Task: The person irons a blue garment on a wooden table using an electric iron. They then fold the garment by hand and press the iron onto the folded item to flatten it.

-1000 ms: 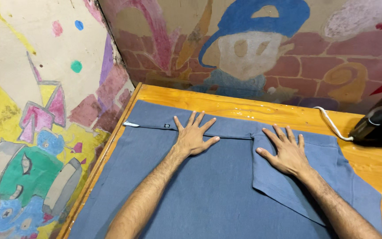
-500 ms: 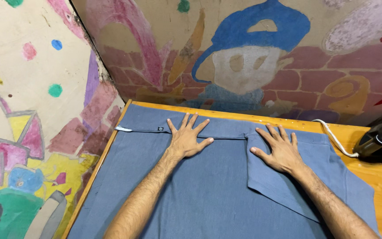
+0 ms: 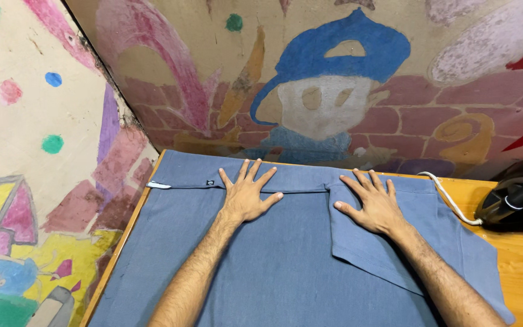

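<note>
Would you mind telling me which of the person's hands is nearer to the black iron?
The right hand. It lies flat on the blue cloth, with the black iron off to its right on the wooden table. The left hand lies farther left on the cloth.

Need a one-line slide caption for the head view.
Left hand and right hand pressed flat on blue garment on wooden table; black iron at right.

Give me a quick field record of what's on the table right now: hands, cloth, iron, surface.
left hand: flat, fingers spread, pressing the blue garment near its far edge
right hand: flat, fingers spread, on the folded-over flap
garment: spread over most of the wooden table
small tab: white, at garment's left edge
iron: black, on the table, right of the garment, untouched
cord: white, runs from iron toward wall
</note>
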